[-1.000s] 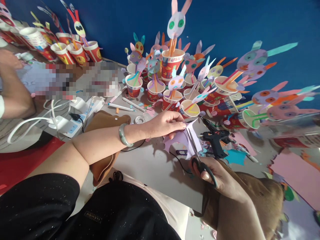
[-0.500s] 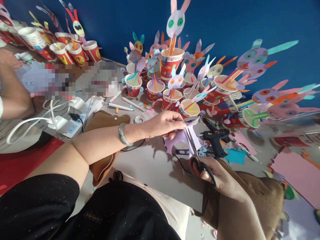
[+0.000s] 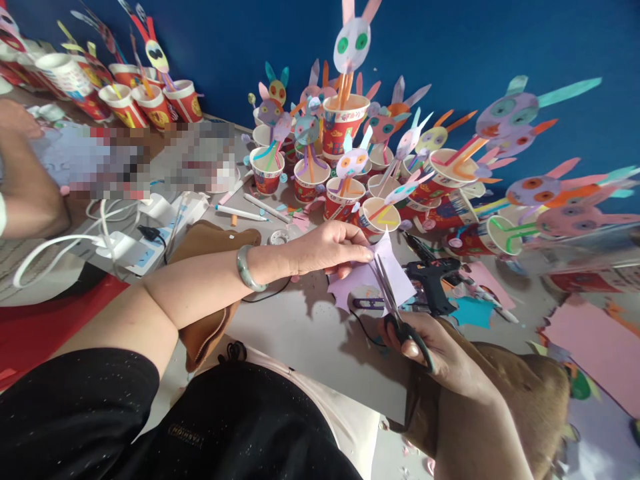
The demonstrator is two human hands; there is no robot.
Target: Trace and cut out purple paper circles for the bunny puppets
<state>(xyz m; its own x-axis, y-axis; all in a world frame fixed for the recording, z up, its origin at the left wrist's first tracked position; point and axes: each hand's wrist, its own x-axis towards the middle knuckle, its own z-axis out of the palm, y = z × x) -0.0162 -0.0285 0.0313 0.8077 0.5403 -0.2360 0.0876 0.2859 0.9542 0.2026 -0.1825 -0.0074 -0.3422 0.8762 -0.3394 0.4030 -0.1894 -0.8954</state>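
A sheet of light purple paper (image 3: 399,283) with scalloped, cut-out edges is pinched between the thumb and fingers of my left hand (image 3: 345,250). Black-handled scissors (image 3: 393,300) are gripped in my right hand (image 3: 435,350), thumb and fingers at the handle loops. Their metal blades lie across the paper, with the tips close to my left thumb. Part of the paper is hidden behind the blades and my left fingers. Just beyond it stands a paper cup (image 3: 379,217) holding a paper-strip figure.
Paper cups with rabbit-faced figures (image 3: 353,43) crowd the back. A black glue gun (image 3: 434,283) and blue paper scrap (image 3: 471,312) lie to the right, pink paper (image 3: 595,347) farther off. Markers (image 3: 243,213), a power strip (image 3: 167,233) and another person's arm (image 3: 30,180) are at left.
The purple paper has shifted and turned at the blades, with its right part now spread flatter and wider. Both hands stay in nearly the same place.
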